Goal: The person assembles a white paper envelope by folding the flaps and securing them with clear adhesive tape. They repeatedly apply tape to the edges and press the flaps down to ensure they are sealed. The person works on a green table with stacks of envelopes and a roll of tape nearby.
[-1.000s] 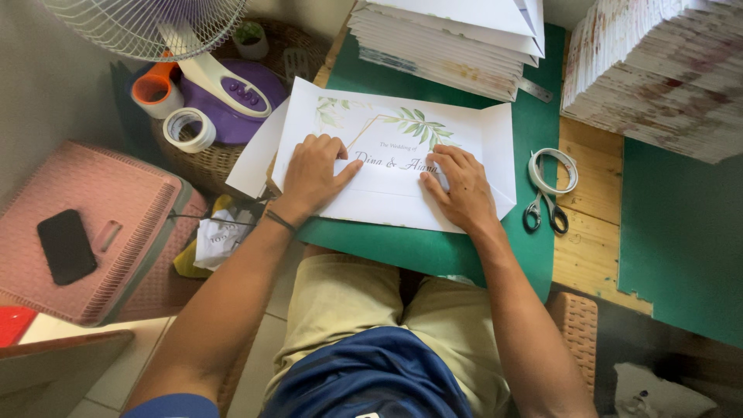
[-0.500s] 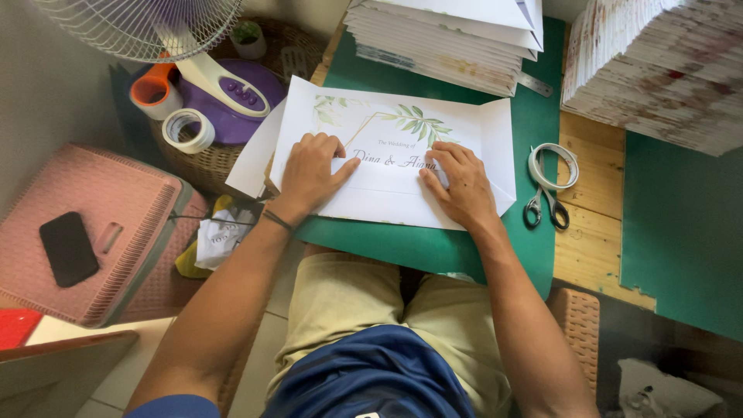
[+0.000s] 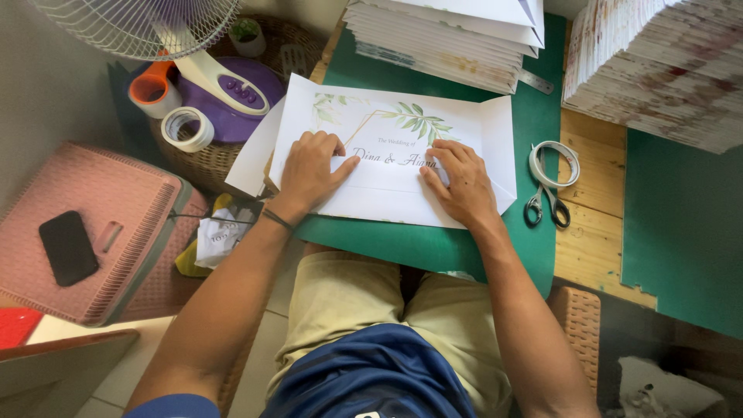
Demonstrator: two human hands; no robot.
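Hands first: your left hand and right hand both lay flat on the white printed sheet, fingers spread and pressing down, gripping nothing. That sheet, with green leaf sprigs and a thin gold frame on it, sat in the upper middle of the frame on the green cutting mat, which lay on the wooden table. Compared with the frame a second before, very little differed: the sheet lay in the same spot and your left hand kept its place over the sheet's left part. Your right hand had crept slightly toward the centre, its fingertips ending up near the printed script line, and your left thumb reached out toward the same line. A dark band circled your left wrist.

Right of the sheet, scissors rested beside a roll of white tape, both unmoved. A tall stack of white paper stood at the top centre, and another stack filled the upper right. At the upper left were a fan, two tape rolls and a wicker basket. A black phone lay on the pink case at the left edge, also where it had been.
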